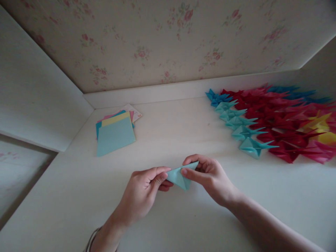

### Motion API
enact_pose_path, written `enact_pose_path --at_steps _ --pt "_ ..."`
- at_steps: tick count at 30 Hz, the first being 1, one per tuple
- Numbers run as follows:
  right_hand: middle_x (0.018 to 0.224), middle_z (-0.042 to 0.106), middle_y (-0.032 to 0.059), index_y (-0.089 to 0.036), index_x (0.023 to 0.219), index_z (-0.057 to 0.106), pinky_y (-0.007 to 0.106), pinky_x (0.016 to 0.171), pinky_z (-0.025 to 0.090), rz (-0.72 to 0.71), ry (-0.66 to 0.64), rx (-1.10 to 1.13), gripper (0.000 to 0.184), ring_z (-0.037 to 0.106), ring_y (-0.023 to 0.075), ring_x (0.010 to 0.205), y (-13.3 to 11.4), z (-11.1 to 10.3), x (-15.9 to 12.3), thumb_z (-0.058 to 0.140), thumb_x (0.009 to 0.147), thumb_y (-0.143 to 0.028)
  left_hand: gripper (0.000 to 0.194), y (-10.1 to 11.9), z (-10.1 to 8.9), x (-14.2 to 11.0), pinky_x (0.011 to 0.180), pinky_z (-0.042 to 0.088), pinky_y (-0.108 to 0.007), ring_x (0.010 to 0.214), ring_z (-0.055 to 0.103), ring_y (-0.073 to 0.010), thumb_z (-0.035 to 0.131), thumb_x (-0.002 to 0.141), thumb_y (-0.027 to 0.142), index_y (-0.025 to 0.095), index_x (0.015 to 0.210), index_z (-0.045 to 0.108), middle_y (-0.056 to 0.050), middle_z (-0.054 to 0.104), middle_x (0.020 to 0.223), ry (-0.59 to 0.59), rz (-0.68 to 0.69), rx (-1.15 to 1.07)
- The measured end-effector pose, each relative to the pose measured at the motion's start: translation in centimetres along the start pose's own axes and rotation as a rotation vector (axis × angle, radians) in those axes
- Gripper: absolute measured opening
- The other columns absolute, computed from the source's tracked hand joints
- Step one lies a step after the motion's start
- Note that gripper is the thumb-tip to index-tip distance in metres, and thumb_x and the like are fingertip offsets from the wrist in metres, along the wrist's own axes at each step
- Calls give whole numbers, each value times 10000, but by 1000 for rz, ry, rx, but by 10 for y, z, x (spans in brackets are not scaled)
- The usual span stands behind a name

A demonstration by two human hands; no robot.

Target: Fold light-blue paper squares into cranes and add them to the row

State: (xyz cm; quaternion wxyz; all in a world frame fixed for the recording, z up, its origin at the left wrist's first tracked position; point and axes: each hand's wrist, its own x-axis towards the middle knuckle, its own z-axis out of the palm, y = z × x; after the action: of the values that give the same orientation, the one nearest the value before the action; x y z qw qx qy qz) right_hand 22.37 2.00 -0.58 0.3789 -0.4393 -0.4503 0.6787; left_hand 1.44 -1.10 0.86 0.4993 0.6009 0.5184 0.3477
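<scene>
A small light-blue folded paper (pixel 179 177), roughly triangular with one corner pointing down toward me, is held between both hands above the white table. My left hand (pixel 145 189) pinches its left corner between thumb and fingers. On the other side, my right hand (pixel 211 178) grips the upper right part, its thumb pressed on the front face and the index finger behind the top edge. The fingers hide parts of the paper's ends.
A stack of coloured paper sheets (pixel 115 138), light blue on top, lies at the back left. Rows of folded paper pieces stand at the right, with light-blue ones (pixel 252 147) nearest, then red ones (pixel 288 147). A floral wall (pixel 157 45) rises behind the white table (pixel 168 129).
</scene>
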Motion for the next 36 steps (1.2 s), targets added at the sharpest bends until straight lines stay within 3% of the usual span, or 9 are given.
enact_pose_path --at_steps 8,16,22,26,28,31,36 --pt "624 577 -24 -154 842 651 229 510 306 13 -5 58 320 453 93 556 0 1 1 805 728 -411 226 3 -1 1 671 639 -220 711 759 -157 613 931 291 177 1063 757 -42 796 850 9 5 3" --pt "578 551 -42 -164 848 649 224 477 276 0 12 17 326 428 84 513 0 1 1 793 734 -433 214 1 -3 5 638 619 -239 709 712 -153 649 903 222 204 1078 771 -47 762 809 -8 101 4" --pt "662 650 0 -159 840 668 249 579 439 36 -19 181 335 575 123 601 2 3 3 839 688 -402 219 0 -1 3 619 591 -221 672 695 -134 651 895 154 227 1059 775 -30 746 781 72 254 84" --pt "677 661 12 -156 837 666 254 584 463 27 -20 186 324 587 128 611 3 3 3 832 698 -396 255 1 1 4 641 565 -197 692 679 -116 638 890 102 236 1064 767 -25 742 826 131 382 172" --pt "623 622 -9 -156 819 670 225 505 399 -9 1 76 289 517 99 533 3 3 2 802 732 -399 236 2 0 5 656 555 -196 719 673 -120 634 895 112 227 1052 767 -30 734 838 115 364 189" --pt "542 527 -40 -163 796 692 220 421 258 -64 35 -137 243 380 75 454 6 3 1 756 775 -396 181 3 -1 7 640 540 -201 724 660 -133 616 917 182 209 1012 768 -37 719 827 33 223 203" --pt "680 638 14 -182 835 729 246 508 381 -112 -31 -221 199 534 138 597 11 5 -1 717 807 -379 253 5 2 5 575 515 -204 646 633 -137 545 959 332 208 1056 743 -38 730 821 -74 47 200"
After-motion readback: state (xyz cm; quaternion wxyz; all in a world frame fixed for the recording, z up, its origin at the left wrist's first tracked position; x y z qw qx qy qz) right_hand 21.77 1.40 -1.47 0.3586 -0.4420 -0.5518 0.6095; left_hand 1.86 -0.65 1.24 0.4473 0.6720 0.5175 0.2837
